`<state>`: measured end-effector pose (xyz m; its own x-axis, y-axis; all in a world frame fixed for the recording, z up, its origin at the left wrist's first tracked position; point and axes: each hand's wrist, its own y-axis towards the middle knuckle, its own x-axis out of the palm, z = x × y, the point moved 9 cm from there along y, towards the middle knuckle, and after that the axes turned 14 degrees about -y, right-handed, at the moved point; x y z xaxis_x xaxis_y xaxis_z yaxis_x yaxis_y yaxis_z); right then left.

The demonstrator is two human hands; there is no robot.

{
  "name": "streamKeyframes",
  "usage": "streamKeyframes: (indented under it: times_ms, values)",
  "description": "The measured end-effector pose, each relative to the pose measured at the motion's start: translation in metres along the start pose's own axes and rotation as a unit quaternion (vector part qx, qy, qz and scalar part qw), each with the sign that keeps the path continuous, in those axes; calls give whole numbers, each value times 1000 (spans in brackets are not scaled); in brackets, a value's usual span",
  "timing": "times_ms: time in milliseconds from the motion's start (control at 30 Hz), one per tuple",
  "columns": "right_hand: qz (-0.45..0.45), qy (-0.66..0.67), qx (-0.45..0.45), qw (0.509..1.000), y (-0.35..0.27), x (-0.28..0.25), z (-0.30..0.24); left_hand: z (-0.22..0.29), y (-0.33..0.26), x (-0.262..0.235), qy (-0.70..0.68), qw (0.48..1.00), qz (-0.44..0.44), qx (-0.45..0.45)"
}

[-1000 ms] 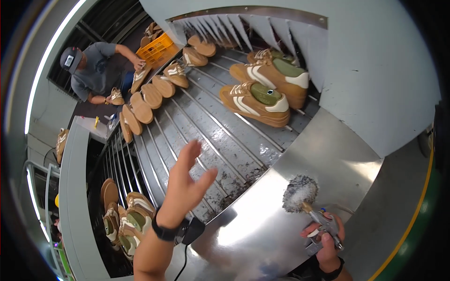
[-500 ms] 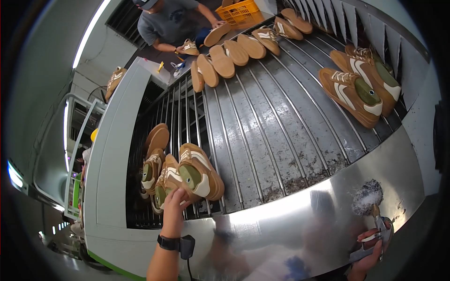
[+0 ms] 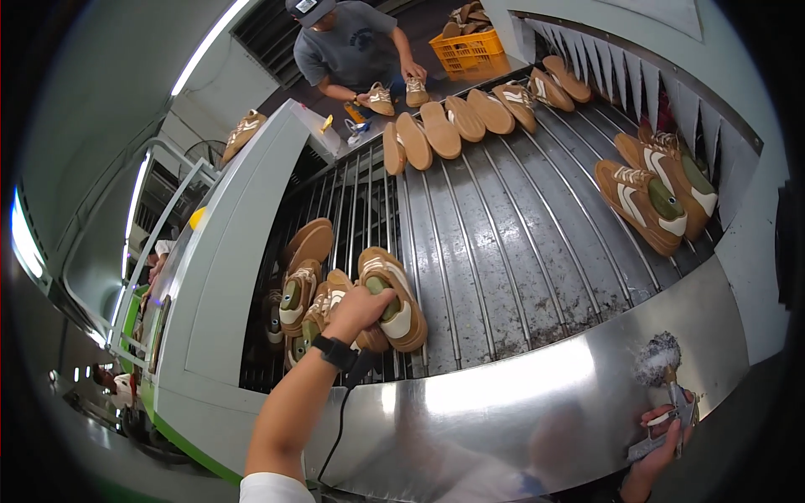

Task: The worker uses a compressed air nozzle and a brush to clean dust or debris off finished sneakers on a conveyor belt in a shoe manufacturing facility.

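Note:
My left hand [image 3: 359, 308] reaches over a cluster of brown sneakers with white stripes and olive linings. Its fingers curl into the collar of the rightmost sneaker [image 3: 406, 325] there; the fingertips are partly hidden. Other sneakers [image 3: 303, 295] of the cluster stand close by on the metal rollers. Low on the right, my right hand [image 3: 668, 448] is wrapped around the handle of a metal air gun [image 3: 683, 411]. A fluffy grey-white tuft [image 3: 656, 359] surrounds its nozzle end, above the steel front panel.
Sneakers lie in a row [image 3: 442, 132] across the far rollers, most soles up. Two more [image 3: 641, 205] stand at right beside hanging strip flaps [image 3: 604, 75]. Across the conveyor, a person [image 3: 356, 46] handles two sneakers near an orange crate [image 3: 470, 54]. A shiny steel panel [image 3: 503, 377] edges the front.
My left hand has moved up over the cluster and into the rightmost sneaker's collar. The view has shifted, and the person opposite has lowered one sneaker beside the other. My right hand still holds the air gun.

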<state>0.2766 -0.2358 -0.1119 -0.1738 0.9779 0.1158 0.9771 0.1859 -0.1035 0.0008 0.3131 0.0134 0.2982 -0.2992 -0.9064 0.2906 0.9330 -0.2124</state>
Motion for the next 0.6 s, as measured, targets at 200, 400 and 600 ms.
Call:
streamKeyframes:
  times_ms: [200, 400, 600]
  values:
    - [19, 11, 17, 1000, 0, -2, 1, 17, 10, 3, -104, 992, -9, -64]
    - [-17, 36, -1, 999, -1, 8, -8, -18, 7, 16, -425, 884, -120, -155]
    - [15, 27, 9, 999, -1, 8, -14, 17, -67, 53, -741, 640, -165, -115]
